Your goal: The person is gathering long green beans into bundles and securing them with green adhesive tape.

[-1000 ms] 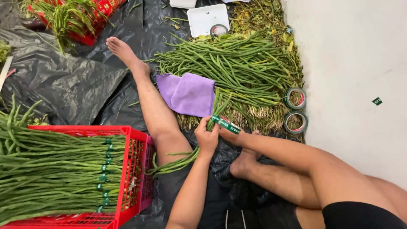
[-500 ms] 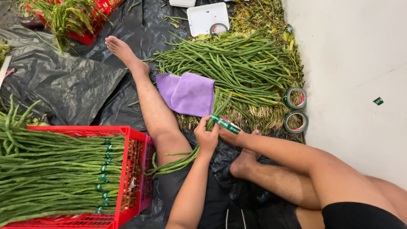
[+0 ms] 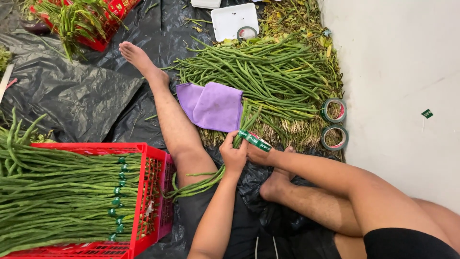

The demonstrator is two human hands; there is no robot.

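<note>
Your left hand (image 3: 233, 156) has its grip clamped on a bundle of long beans (image 3: 206, 180). Your right hand (image 3: 257, 154) pinches the green tape (image 3: 252, 139) around it, beside the purple cloth (image 3: 213, 105).

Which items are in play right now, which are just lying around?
In use: left hand, right hand, bean bundle, green tape.
Idle: purple cloth, tape rolls, white tray, red crate, loose bean pile.

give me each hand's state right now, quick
Left hand: closed around a bundle of long beans.
Right hand: closed, holding green tape at the bundle.
</note>
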